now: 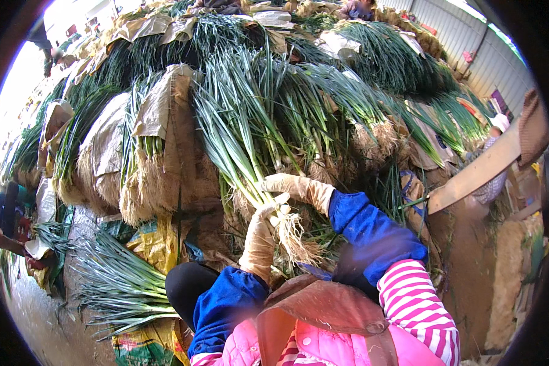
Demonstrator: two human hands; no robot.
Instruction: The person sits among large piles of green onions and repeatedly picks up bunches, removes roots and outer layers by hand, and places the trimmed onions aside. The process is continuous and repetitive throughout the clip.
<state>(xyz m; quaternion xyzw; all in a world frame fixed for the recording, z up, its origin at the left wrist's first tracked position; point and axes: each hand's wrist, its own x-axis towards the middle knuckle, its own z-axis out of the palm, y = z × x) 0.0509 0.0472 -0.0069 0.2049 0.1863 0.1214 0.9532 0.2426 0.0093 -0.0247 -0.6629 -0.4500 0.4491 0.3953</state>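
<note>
My left hand (261, 228), in a dirty cream glove, is closed around the white lower stems of a bunch of green onions (235, 151). The pale, stringy roots (297, 235) hang out to the right of it, and the long green leaves reach up and away over the heap. From the right, my right hand (297, 187), gloved alike, lies on the same stems just above, its fingers bent over them; how firmly it grips does not show. More rooted green onions (320, 169) lie behind the gloves.
A large heap of green onions (379, 55), partly under sacking (151, 105), rises ahead. Leafy stalks (123, 279) lie by my left knee on yellow plastic sacks (153, 341). A brown strap-like strip (476, 164) slants at the right. Other people are at the left, right and far edges.
</note>
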